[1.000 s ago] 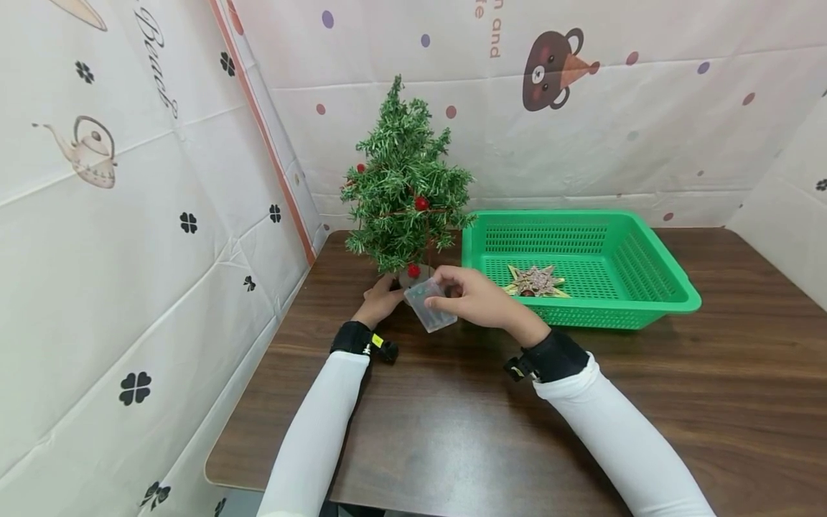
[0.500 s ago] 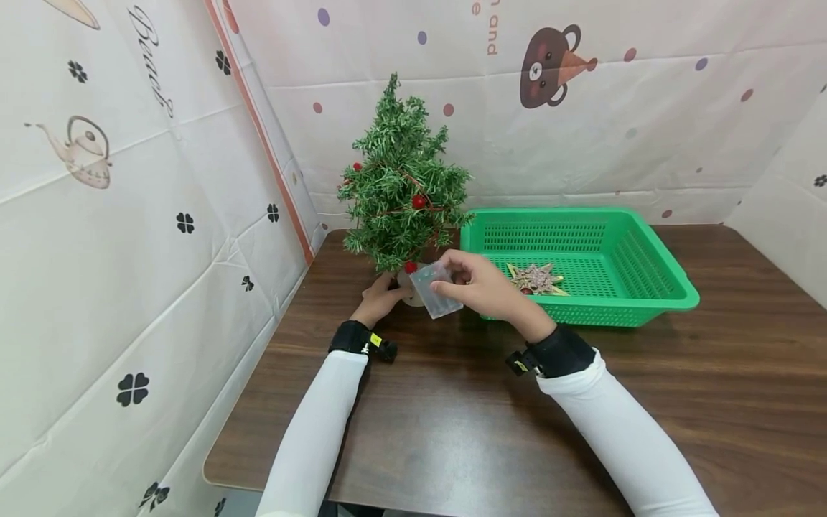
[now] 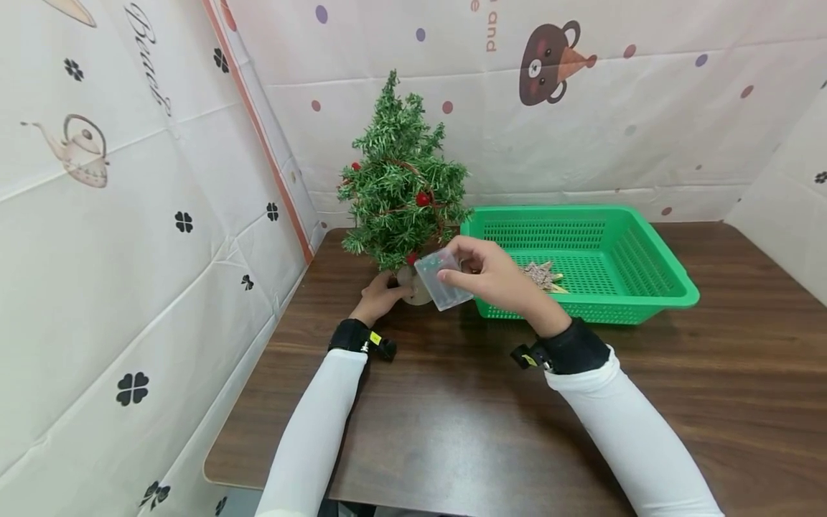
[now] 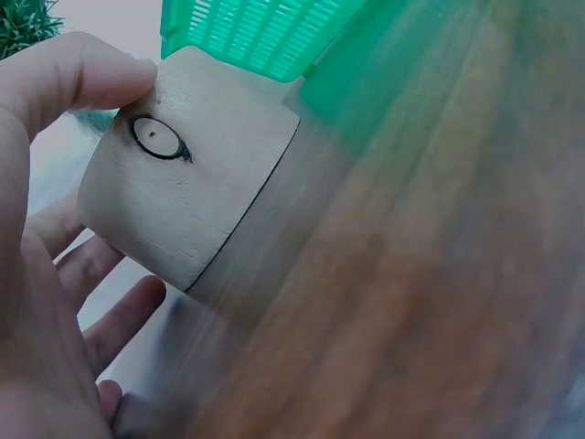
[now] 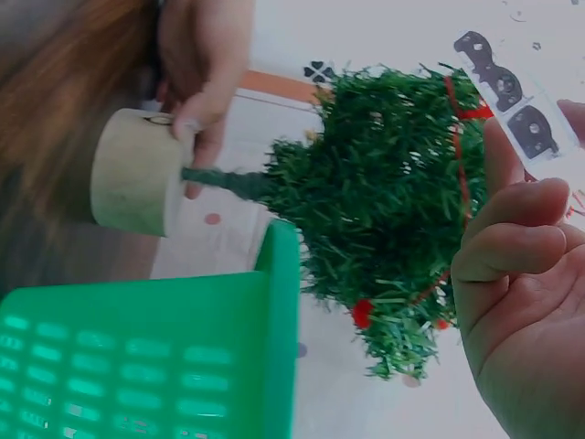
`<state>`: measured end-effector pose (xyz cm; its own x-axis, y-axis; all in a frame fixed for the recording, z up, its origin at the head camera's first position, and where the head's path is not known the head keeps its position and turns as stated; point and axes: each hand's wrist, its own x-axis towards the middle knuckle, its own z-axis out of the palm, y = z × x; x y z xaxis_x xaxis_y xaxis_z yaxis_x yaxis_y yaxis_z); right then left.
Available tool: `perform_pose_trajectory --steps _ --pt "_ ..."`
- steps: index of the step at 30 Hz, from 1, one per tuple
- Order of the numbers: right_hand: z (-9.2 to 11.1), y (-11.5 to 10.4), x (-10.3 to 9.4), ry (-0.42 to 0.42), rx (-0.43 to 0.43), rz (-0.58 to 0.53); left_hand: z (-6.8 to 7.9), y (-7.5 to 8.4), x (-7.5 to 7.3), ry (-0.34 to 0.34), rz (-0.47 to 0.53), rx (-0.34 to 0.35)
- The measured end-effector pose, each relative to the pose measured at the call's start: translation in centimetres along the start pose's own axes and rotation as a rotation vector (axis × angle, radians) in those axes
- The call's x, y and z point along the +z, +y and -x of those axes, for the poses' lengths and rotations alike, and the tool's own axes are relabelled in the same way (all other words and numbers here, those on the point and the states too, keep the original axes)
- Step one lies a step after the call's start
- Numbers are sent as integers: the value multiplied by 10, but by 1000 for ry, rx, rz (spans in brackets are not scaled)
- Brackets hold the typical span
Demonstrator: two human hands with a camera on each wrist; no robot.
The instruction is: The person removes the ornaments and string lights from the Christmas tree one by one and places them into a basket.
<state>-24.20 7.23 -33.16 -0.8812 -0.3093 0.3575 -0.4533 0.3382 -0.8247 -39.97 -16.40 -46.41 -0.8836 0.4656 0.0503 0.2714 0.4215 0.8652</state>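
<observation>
A small green Christmas tree [image 3: 403, 169] stands upright on a round wooden base [image 3: 418, 291] at the table's back left. My left hand [image 3: 380, 298] grips that base; the left wrist view shows the thumb on top and fingers behind the base [image 4: 196, 197]. To the right of the base, my right hand [image 3: 494, 276] pinches a small clear plastic case [image 3: 441, 278], held tilted above the table. Dark shapes show inside the case [image 5: 512, 96] in the right wrist view. Thin red cord with red balls [image 3: 423, 199] winds round the branches.
Close behind the right hand stands a green plastic basket [image 3: 646, 305], with gold and glittery star ornaments [image 3: 539, 274] in it, partly hidden. A patterned cloth [image 3: 362, 43] hangs behind the wooden table [image 3: 446, 431] and along its left side.
My right hand has moved up and to the right with the clear case, uncovering more of the wooden base. My left hand keeps its grip on the base.
</observation>
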Motion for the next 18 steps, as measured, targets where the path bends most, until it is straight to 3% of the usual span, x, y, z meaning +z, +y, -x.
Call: perform_pose_trajectory --steps 7,18 --pt "5 -14 -8 30 -33 -75 -4 -2 0 -15 3 65" --pt "13 -29 -25 81 -52 -122 -2 -2 -1 -35 42 40"
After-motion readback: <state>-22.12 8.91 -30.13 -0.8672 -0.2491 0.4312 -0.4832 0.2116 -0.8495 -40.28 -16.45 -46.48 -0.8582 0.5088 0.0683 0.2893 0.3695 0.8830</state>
